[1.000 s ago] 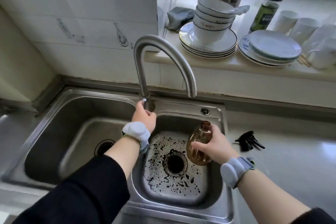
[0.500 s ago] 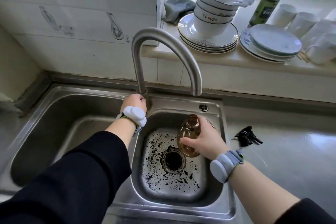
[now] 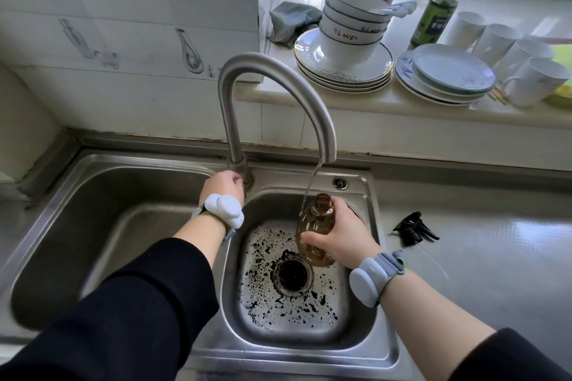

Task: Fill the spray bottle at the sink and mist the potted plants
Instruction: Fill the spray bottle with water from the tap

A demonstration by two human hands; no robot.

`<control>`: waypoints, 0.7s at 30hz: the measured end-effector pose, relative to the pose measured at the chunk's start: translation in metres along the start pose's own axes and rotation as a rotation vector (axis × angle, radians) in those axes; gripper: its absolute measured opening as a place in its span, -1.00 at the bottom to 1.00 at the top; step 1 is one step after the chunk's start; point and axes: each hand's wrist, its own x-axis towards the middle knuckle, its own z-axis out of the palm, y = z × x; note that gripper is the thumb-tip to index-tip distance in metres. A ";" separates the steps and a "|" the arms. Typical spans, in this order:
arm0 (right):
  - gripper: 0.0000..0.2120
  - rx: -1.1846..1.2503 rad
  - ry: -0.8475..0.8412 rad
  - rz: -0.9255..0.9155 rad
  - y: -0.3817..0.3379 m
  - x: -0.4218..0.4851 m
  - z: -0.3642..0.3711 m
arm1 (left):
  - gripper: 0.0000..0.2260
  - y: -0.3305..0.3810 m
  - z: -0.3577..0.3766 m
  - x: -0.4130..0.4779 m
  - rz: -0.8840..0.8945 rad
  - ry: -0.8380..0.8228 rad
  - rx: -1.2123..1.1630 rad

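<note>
My right hand (image 3: 342, 238) grips an amber see-through spray bottle (image 3: 314, 226) with its cap off, held upright over the small right basin of the steel sink (image 3: 356, 346). A thin stream of water (image 3: 311, 185) runs from the spout of the curved steel faucet (image 3: 278, 83) down the bottle's left side at its neck. My left hand (image 3: 224, 184) is curled round the tap handle at the faucet's base; the handle itself is hidden. The black spray head (image 3: 413, 230) lies on the counter right of the sink.
The right basin has a dark-speckled floor and an open drain (image 3: 292, 277); a larger left basin (image 3: 102, 226) lies beside it. On the ledge behind stand stacked bowls on plates (image 3: 349, 37), more plates (image 3: 445, 74), white mugs (image 3: 526, 71), a green bottle (image 3: 433, 18) and a steel flask.
Water now flows from the spout, which was dry before. My right hand has brought the bottle a little left and under the stream. My left hand has stayed at the faucet base.
</note>
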 end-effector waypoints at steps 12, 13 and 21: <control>-0.22 0.072 0.077 -0.038 -0.020 0.016 0.000 | -0.71 0.001 0.001 -0.005 -0.018 -0.014 -0.024; -0.22 0.076 0.089 -0.042 -0.021 0.016 0.000 | -0.71 0.001 0.001 -0.006 -0.012 -0.016 -0.025; -0.24 0.094 0.153 -0.070 -0.029 0.018 -0.004 | -0.69 0.002 -0.001 -0.007 -0.018 -0.034 -0.030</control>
